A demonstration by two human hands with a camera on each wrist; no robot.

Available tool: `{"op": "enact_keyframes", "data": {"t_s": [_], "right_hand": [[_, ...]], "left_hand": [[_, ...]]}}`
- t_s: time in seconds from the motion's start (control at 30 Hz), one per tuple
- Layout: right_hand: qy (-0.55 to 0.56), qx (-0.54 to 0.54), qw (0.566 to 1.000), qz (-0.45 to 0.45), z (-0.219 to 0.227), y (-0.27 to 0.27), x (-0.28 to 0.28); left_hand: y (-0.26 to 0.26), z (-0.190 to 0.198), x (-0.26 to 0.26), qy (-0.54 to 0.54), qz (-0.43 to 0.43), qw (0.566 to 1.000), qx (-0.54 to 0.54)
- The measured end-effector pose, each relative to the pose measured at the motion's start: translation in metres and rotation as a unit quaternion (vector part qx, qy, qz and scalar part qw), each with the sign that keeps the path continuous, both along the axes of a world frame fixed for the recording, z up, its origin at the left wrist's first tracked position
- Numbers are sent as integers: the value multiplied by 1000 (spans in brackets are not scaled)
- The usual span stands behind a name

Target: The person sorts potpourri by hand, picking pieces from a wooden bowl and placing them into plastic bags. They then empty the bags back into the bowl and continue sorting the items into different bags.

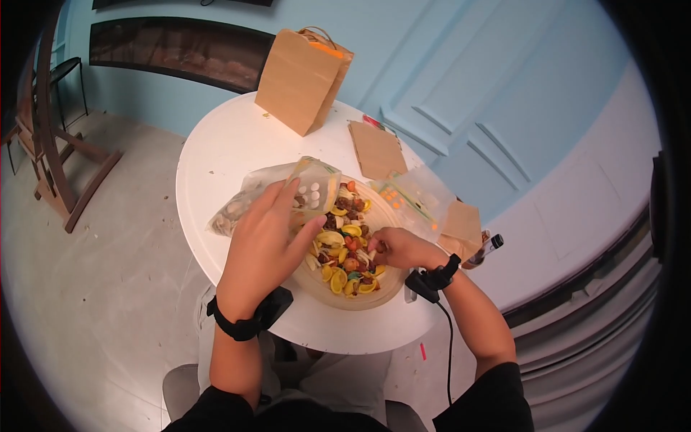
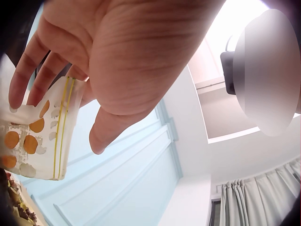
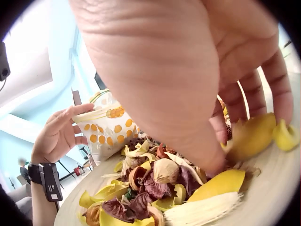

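A round pale bowl [image 1: 392, 288] holds potpourri [image 3: 157, 179]: yellow curled pieces, dark red petals, pale strips and a beige pod. Over the bowl's far left side, my left hand [image 1: 263, 230] rests its extended fingers against a clear zip bag [image 1: 314, 189] with orange dots; the thumb stands away from it. The bag's zip edge [image 2: 63, 127] shows beside the palm in the left wrist view. At the bowl's right side, my right hand [image 1: 407, 248] reaches into the potpourri, its fingers and thumb curled round a yellow dried piece [image 3: 254, 136], partly blurred.
A tall brown paper bag [image 1: 299, 79] stands at the back of the round white table [image 1: 216, 155]. Right of it lie a folded brown bag [image 1: 378, 149], another clear dotted bag [image 1: 417, 198] and brown paper [image 1: 461, 227]. A dark-capped bottle [image 1: 486, 248] is at the right edge.
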State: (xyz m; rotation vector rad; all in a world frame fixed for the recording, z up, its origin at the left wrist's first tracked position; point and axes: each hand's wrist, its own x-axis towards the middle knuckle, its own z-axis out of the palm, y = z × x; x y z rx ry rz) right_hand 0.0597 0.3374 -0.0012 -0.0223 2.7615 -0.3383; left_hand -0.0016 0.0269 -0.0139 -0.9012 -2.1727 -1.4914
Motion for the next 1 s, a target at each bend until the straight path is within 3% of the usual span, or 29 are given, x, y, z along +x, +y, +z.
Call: {"op": "enact_keyframes", "data": {"t_s": [0.27, 0.37, 0.57, 0.67, 1.0], "right_hand": [[107, -72, 988, -89, 5, 3, 1], [110, -68, 988, -90, 12, 4, 6], [92, -187, 970, -126, 11, 2, 8], [62, -319, 929, -177, 8, 2, 5], [50, -450, 862, -229, 12, -3, 4]], "left_hand": [[6, 0, -1, -16, 11, 1000, 7], [7, 2, -1, -18, 5, 1000, -3], [10, -4, -2, 8, 8, 1000, -14], [8, -1, -1, -17, -3, 1000, -15], [3, 3, -1, -7, -5, 1000, -16]]}}
